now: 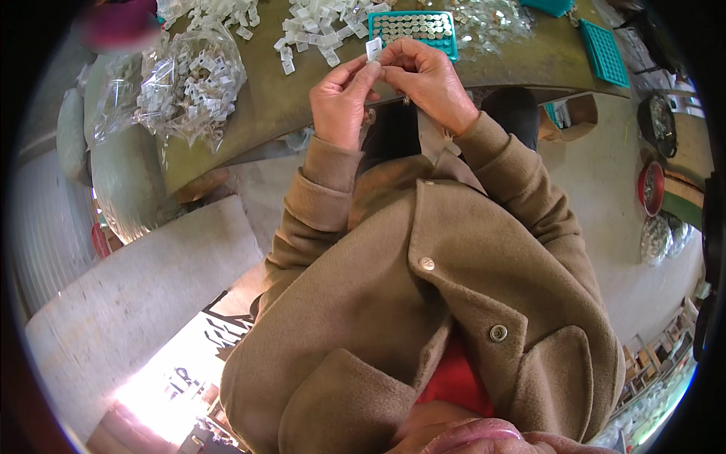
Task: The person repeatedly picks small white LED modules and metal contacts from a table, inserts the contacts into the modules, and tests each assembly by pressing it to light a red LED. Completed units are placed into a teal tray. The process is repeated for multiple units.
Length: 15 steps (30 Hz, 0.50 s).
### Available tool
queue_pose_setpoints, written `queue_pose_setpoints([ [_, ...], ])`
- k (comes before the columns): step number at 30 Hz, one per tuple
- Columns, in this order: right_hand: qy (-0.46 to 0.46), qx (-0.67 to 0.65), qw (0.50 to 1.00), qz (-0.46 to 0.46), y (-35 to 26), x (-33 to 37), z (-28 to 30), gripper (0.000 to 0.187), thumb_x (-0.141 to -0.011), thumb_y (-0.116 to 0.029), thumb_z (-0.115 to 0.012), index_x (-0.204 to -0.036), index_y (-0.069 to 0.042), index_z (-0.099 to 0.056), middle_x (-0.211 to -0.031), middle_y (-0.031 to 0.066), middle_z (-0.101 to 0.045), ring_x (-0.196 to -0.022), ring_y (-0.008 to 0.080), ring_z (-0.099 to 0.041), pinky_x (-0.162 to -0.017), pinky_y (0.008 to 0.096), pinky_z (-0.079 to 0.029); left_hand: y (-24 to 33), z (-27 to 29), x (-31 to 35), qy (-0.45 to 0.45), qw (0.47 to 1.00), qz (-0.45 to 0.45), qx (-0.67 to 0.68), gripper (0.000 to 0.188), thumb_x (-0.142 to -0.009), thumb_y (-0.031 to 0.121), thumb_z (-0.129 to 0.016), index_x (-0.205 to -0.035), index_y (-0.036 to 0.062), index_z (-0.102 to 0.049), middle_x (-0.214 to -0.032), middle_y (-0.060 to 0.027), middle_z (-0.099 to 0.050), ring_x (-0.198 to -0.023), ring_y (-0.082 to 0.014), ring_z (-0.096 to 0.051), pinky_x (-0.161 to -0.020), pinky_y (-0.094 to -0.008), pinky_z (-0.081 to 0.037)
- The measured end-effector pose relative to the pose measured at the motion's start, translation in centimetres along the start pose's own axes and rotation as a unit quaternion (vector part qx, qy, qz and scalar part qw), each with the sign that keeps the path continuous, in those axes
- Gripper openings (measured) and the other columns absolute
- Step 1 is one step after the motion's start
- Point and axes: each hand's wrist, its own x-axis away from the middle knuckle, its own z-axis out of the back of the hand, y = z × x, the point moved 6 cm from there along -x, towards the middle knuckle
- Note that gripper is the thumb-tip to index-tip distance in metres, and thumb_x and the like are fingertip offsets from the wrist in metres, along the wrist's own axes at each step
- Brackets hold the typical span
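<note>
At the table's near edge my two hands meet, fingertips together. My left hand (342, 102) is closed, its thumb and forefinger pinching a small white plastic piece (373, 48) with a dark slot in its face. Close beside that piece, my right hand (432, 85) is closed in a pinch; whatever lies between its fingertips is hidden. Just beyond my hands sits a teal tray (453, 50) holding rows of small round silvery pieces. A heap of similar white plastic pieces (310, 32) lies beyond my left hand.
Left on the table, a clear plastic bag (198, 83) bulges with small white pieces. Shiny clear pieces (495, 26) are spread right of the tray. Another teal tray (603, 54) rests at the right edge. A cardboard box (578, 117) stands below the table; a red bowl (650, 188) is farther right.
</note>
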Motion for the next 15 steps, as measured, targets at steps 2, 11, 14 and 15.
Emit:
queue_pose_setpoints([
  [2,-0.027,-0.012,1.000,-0.006,-0.4,0.2,-0.1,0.010,-0.087,-0.006,-0.063,-0.096,-0.002,-0.061,-0.073,-0.0033,-0.057,-0.066,0.0015,-0.049,-0.054,0.0195,-0.038,-0.3,0.4,0.0,0.016,0.998,0.043,0.045,0.029,-0.089,0.020,-0.071,-0.109,0.0006,-0.068,-0.085,-0.0016,-0.068,-0.061,-0.0061,-0.059,-0.044,-0.0168,-0.036],
  [11,-0.016,-0.022,0.999,0.045,-1.5,0.3,-0.2,0.011,-0.086,0.000,-0.057,-0.096,-0.003,-0.058,-0.077,-0.0033,-0.054,-0.068,0.0027,-0.048,-0.059,0.0204,-0.040,-0.2,0.8,0.6,-0.015,0.980,0.108,0.169,0.027,-0.094,0.018,-0.061,-0.115,0.0017,-0.065,-0.095,-0.0044,-0.069,-0.063,-0.0029,-0.054,-0.045,-0.0155,-0.034],
  [14,-0.018,-0.017,0.997,0.070,-1.5,0.5,-0.4,0.010,-0.085,0.002,-0.057,-0.094,-0.003,-0.057,-0.077,-0.0030,-0.054,-0.069,0.0034,-0.049,-0.060,0.0209,-0.041,-0.6,0.7,0.7,-0.029,0.960,0.154,0.230,0.030,-0.095,0.018,-0.058,-0.120,0.0022,-0.060,-0.105,-0.0062,-0.068,-0.063,-0.0002,-0.051,-0.045,-0.0136,-0.034],
  [15,-0.015,0.003,0.996,0.086,-1.6,0.6,-0.5,0.010,-0.085,0.002,-0.057,-0.093,-0.003,-0.057,-0.077,-0.0028,-0.055,-0.070,0.0036,-0.050,-0.060,0.0210,-0.041,-0.8,0.8,0.6,-0.027,0.953,0.167,0.251,0.030,-0.096,0.017,-0.057,-0.121,0.0022,-0.059,-0.108,-0.0070,-0.067,-0.063,0.0002,-0.051,-0.045,-0.0131,-0.035],
])
